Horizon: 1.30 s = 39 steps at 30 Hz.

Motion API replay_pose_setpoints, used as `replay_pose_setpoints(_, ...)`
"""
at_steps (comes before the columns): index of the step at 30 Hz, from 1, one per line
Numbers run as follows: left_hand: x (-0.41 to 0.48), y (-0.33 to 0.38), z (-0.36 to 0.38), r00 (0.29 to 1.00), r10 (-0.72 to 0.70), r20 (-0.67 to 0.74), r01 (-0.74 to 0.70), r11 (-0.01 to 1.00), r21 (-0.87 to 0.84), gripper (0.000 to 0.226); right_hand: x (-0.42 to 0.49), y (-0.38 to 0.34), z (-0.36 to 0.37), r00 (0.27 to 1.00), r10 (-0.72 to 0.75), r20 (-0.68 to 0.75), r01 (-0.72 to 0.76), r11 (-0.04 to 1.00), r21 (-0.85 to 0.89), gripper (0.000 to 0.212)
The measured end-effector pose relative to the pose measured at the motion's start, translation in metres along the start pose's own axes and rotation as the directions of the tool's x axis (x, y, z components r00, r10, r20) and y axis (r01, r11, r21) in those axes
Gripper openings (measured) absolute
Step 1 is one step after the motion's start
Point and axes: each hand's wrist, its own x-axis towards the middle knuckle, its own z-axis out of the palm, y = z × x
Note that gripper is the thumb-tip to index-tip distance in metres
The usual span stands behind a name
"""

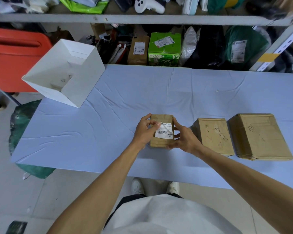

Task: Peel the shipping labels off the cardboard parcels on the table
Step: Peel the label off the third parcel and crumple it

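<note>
Blue-covered table (108,132) carries the small parcel (160,144), whose right side the right hand (184,139) grasps while the left hand (142,132) pinches the lifted upper-left corner of its label (165,133).

Left fingers (155,123) cover the label (165,132) corner they pinch; I can't tell how far it's lifted. Fine print just right of them is too small to read. Right fingers (176,123) hide one side of the parcel (161,118). Bench (159,92) runs off-frame beyond them.

Left hand (144,132) pinches label (165,132); right hand (184,139) grips parcel (159,143).
</note>
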Motion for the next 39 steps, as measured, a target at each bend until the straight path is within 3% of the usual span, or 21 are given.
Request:
replay_pose_setpoints(9,-0.001,-0.001,0.001,1.000,-0.003,-0.001,0.003,1.000,-0.025,0.019,-0.001,-0.002,0.000,1.000,0.006,0.004,-0.006,1.000,0.002,0.116)
replay_pose_setpoints(15,-0.001,-0.002,-0.001,0.999,-0.038,0.003,0.038,0.990,-0.137,0.014,-0.002,-0.004,0.000,1.000,-0.003,0.000,0.003,1.000,0.014,0.118)
replay_pose_setpoints(20,0.000,0.001,0.001,0.998,-0.057,-0.015,0.055,0.988,-0.143,0.027,-0.003,-0.005,0.000,1.000,0.010,0.004,-0.010,1.000,0.008,0.120)
replay_pose_setpoints(23,-0.002,0.001,0.000,0.995,-0.097,-0.029,0.088,0.968,-0.235,0.027,-0.003,-0.006,0.001,1.000,0.018,0.004,-0.018,1.000,0.011,0.121)
replay_pose_setpoints(26,-0.005,0.001,-0.005,0.995,-0.097,-0.002,0.090,0.931,-0.355,0.006,-0.003,-0.008,-0.001,1.000,0.027,0.001,-0.027,0.999,0.020,0.123)
replay_pose_setpoints(28,-0.007,0.000,-0.009,0.995,-0.097,0.007,0.092,0.913,-0.397,0.007,-0.005,-0.008,-0.002,1.000,0.028,-0.007,-0.028,0.999,0.035,0.124)
replay_pose_setpoints(39,-0.008,-0.001,-0.001,0.997,-0.054,-0.046,0.046,0.987,-0.154,0.022,-0.006,-0.006,-0.001,1.000,0.003,-0.018,-0.002,0.999,0.051,0.124)
